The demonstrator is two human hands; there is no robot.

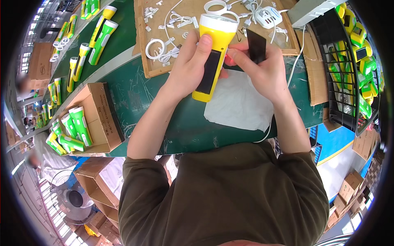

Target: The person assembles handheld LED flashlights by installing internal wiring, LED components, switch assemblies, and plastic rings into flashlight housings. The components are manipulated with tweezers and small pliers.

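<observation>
My left hand [184, 71] is wrapped round a yellow flashlight [219, 39], its white-rimmed head pointing away from me. A dark rectangular panel [208, 73] runs along the flashlight's handle. In my right hand [264, 71] is a thin black rectangular plate [256, 44], standing up from the fingers. The right thumb and fingertips come close to the flashlight's side, where a small red piece [230, 60] shows; I cannot tell what it is. Beneath both hands a crumpled white sheet [238, 104] lies on the green tabletop [184, 123].
Beyond my hands, a wooden board [154, 67] carries white cables, rings and a white charger block [269, 17]. On the left stand a cardboard box [100, 119] with green flashlights [82, 125] and a belt with more flashlights [102, 41]. A black crate [334, 67] of yellow-green lights is at right.
</observation>
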